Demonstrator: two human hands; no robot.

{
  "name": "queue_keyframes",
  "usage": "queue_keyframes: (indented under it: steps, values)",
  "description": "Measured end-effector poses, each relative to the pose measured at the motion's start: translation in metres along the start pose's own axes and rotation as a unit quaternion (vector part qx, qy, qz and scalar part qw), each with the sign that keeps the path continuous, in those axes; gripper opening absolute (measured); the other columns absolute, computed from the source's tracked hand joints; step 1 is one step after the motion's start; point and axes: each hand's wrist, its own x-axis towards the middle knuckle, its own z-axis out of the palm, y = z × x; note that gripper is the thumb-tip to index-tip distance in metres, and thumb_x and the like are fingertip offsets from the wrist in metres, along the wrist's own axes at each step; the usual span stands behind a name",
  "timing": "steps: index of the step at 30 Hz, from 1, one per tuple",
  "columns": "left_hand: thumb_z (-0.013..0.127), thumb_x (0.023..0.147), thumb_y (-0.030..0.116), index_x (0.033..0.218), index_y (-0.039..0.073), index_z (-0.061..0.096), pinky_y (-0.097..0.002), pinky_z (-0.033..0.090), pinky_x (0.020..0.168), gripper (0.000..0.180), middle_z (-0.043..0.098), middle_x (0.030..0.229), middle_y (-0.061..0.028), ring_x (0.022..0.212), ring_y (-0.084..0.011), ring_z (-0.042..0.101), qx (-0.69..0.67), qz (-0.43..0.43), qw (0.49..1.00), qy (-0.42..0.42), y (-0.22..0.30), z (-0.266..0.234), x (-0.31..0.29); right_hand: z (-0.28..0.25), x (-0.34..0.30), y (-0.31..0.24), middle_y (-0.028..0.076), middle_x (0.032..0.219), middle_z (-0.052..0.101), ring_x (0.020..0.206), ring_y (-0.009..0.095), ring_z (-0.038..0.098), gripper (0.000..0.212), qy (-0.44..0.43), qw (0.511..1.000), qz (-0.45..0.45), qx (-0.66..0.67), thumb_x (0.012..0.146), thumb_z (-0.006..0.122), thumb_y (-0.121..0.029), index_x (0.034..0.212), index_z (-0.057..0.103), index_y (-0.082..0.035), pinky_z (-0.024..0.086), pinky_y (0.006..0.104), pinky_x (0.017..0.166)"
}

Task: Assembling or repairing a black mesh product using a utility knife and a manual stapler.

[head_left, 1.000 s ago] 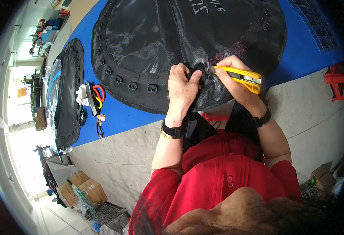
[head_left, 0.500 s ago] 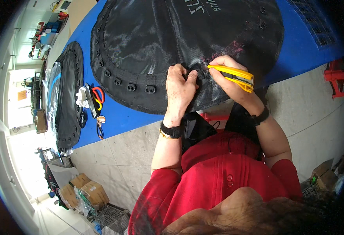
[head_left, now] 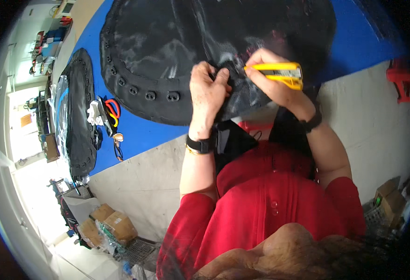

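A large round black mesh mat (head_left: 167, 51), with small black plastic loops (head_left: 150, 95) along its rim, covers much of the blue table. My left hand (head_left: 208, 91) is closed on the mat near its front edge, thumb against bent fingers, a bunched fold of black fabric between them. Just to the right, my right hand (head_left: 277, 84) is closed round yellow thread snips (head_left: 284, 67). They lie across its fingers, with metal showing within the yellow body. Its fingertips pinch close to the fabric beside my left thumb; any thread there is too small to make out.
Left on the blue table (head_left: 135, 144) are scissors with red and yellow handles (head_left: 114, 112), crumpled white paper (head_left: 94, 113) and another black mat (head_left: 79, 126) beside clear plastic. A red stool (head_left: 402, 81) stands at right. Cardboard boxes (head_left: 121, 226) sit on the floor lower left.
Both hands and the mat appear slightly higher in the view. The snips have tilted to lie nearly level in my right hand. My left hand keeps its grip on the mat.
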Motion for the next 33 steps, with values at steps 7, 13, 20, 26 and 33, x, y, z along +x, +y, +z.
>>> queue_keyframes:
  steps: [7,13,20,26,33]
  values:
    - [0.073,0.091,0.01,0.093,0.0,0.05,-0.0266,0.051,0.047,0.025,0.062,0.069,-0.0071,0.055,-0.0139,0.064,-0.029,-0.016,0.999,-0.012,0.003,-0.006,0.004,0.009,0.002,0.013,0.008,0.078,0.065,0.072,0.021,0.067,0.016,0.017,1.0,-0.016,0.018,0.089,0.071,-0.02,0.092,0.06,-0.009,0.05,0.0345,0.064]
    - [0.072,0.092,0.013,0.093,-0.001,0.052,-0.0262,0.052,0.051,0.024,0.065,0.07,-0.0086,0.058,-0.0134,0.065,0.019,-0.006,1.0,-0.023,0.01,-0.008,0.0,0.01,-0.001,0.015,0.01,0.085,0.069,0.082,0.032,0.069,0.019,0.027,0.999,0.001,-0.047,0.088,0.069,-0.028,0.096,0.062,-0.013,0.054,0.0403,0.07]
    - [0.071,0.093,0.015,0.091,-0.001,0.053,-0.026,0.052,0.053,0.024,0.066,0.068,-0.0095,0.057,-0.0131,0.064,0.057,0.01,0.998,-0.023,0.013,-0.009,-0.003,0.01,-0.002,0.015,0.006,0.087,0.061,0.079,0.019,0.062,0.017,0.016,0.998,-0.023,-0.053,0.093,0.067,-0.02,0.097,0.058,-0.006,0.05,0.0313,0.072]
    - [0.071,0.093,0.016,0.091,-0.002,0.053,-0.0256,0.052,0.053,0.025,0.066,0.068,-0.0098,0.058,-0.0132,0.064,0.051,0.015,0.998,-0.026,0.009,-0.012,-0.002,0.011,-0.004,0.01,0.004,0.087,0.063,0.08,0.021,0.065,0.015,0.014,0.998,-0.007,-0.059,0.091,0.069,-0.02,0.097,0.059,-0.009,0.051,0.0323,0.071]
    - [0.072,0.093,0.016,0.091,-0.001,0.053,-0.0254,0.052,0.053,0.025,0.067,0.068,-0.0099,0.057,-0.0131,0.064,0.068,0.016,0.997,-0.028,0.012,-0.011,-0.002,0.012,-0.003,0.018,0.005,0.088,0.063,0.08,0.024,0.066,0.016,0.024,0.994,-0.048,-0.092,0.09,0.069,-0.019,0.096,0.059,-0.009,0.053,0.0339,0.07]
